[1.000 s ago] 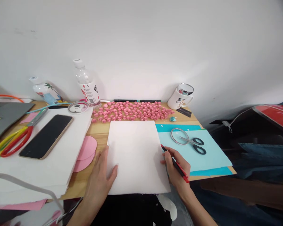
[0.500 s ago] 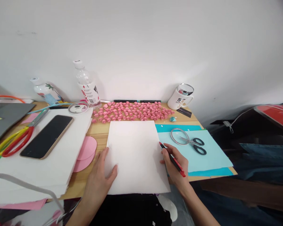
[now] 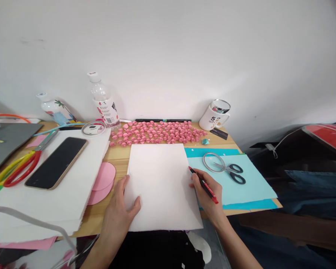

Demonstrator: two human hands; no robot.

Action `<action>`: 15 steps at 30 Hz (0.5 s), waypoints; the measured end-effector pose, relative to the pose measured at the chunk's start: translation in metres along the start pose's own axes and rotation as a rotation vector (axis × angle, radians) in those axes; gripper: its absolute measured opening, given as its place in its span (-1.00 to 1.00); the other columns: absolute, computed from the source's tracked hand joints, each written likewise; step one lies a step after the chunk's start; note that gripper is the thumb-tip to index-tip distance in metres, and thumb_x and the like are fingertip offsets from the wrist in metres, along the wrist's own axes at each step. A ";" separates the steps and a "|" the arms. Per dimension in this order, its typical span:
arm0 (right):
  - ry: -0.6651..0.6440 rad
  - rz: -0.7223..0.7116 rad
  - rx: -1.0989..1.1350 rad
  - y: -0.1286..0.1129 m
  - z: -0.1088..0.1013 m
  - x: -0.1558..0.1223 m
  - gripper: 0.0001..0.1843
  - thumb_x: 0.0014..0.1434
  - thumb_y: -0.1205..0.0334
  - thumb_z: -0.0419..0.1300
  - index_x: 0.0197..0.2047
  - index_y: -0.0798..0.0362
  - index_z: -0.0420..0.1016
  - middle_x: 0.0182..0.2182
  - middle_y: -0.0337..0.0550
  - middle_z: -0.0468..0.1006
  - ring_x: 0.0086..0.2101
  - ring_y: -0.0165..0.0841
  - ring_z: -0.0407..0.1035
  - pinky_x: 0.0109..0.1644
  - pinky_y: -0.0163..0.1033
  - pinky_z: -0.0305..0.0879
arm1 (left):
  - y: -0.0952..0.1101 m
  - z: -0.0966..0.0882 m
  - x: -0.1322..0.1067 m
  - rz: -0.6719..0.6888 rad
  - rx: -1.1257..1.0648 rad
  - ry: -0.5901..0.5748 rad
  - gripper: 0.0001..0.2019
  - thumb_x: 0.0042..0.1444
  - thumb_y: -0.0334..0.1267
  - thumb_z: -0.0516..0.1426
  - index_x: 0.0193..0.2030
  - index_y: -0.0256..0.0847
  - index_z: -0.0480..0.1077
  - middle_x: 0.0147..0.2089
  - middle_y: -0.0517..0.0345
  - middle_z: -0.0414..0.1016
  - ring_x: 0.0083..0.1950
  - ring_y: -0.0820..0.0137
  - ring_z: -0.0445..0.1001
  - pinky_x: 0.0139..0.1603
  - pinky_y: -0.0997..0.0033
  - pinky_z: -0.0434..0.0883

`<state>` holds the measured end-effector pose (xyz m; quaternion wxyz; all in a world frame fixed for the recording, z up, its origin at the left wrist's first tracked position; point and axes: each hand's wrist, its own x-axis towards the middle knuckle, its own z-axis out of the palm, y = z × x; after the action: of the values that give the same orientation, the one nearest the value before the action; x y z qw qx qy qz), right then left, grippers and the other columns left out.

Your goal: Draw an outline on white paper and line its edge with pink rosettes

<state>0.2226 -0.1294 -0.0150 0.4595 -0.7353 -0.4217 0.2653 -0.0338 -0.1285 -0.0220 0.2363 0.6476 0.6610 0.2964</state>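
White sheet (image 3: pixel 162 190) is lying front and centre on the wooden table (image 3: pixel 120 157)!

The left hand (image 3: pixel 118 207) is resting at its left edge, thumb and fingers apart; the right hand (image 3: pixel 208 201) is clamping its grip on a red-and-black pen (image 3: pixel 205 187) by the right edge. Behind, pink coils (image 3: pixel 159 132) are crowding toward a pale wall (image 3: pixel 168 56), between a bottle (image 3: pixel 106 110) and a mug (image 3: pixel 208 119), while black-handled scissors (image 3: pixel 229 169) are lying on light-blue paper (image 3: pixel 252 183).

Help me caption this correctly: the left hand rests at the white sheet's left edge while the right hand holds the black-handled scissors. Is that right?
Not quite: the head view shows the right hand holding a black-and-red pen, not the scissors. The left hand does rest at the white sheet's left edge.
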 end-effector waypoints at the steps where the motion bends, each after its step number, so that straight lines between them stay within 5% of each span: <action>1: -0.002 0.005 -0.011 0.000 -0.001 -0.001 -0.59 0.12 -0.04 0.12 -0.10 0.08 0.50 -0.31 -0.08 0.58 -0.42 -0.28 0.49 -0.29 -0.18 0.41 | 0.002 -0.001 0.000 -0.007 -0.005 -0.005 -0.44 0.06 -0.13 0.10 0.22 -0.13 0.11 0.25 0.03 0.27 0.23 0.14 0.29 0.16 0.10 0.33; 15: -0.019 0.037 -0.104 0.000 -0.012 -0.027 -0.62 0.10 0.01 0.12 -0.12 0.06 0.52 -0.33 -0.10 0.60 -0.34 -0.26 0.49 -0.27 -0.23 0.38 | 0.007 -0.003 0.000 -0.067 -0.021 -0.036 -0.44 0.06 -0.15 0.10 0.21 -0.09 0.07 0.24 0.04 0.29 0.23 0.15 0.30 0.10 0.12 0.36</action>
<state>0.2185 -0.1582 -0.0098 0.4116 -0.7632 -0.4257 0.2585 -0.0311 -0.1286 -0.0155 0.2647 0.6279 0.6748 0.2833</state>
